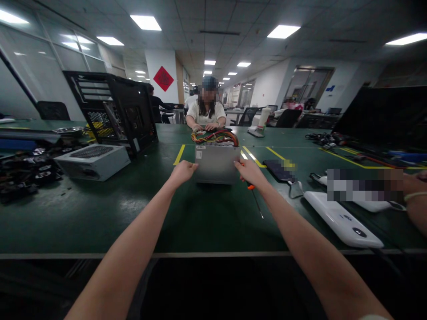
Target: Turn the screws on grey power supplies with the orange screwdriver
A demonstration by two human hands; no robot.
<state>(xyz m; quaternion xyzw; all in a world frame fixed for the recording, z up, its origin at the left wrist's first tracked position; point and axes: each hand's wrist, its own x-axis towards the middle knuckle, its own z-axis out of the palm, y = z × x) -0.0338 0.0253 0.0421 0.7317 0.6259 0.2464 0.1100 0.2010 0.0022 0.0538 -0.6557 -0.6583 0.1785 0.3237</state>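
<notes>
**A:** Power supply (215, 164) is sitting in the middle of the green surface (200, 218), straight ahead of you, with its coloured cable bundle (215, 136) trailing off the far end. How are your hands lying on it?

**B:** Your left hand (183, 172) is pressing curled fingers against the near left corner. Your right hand (249, 172) is leaning on the right edge while its fingers are wrapping the orange-handled screwdriver (256, 202), shaft pointing near.

**A:** How is it going to handle?

**B:** I'm judging it a stiff metal box, fairly heavy and smooth-sided, so it is probably sliding easily and slipping out of a one-sided pinch. You are bracing both side walls, which is looking like the soundest hold. The wires are looking soft, so they are no handle. The screwdriver is likely weakening your right grip.
</notes>
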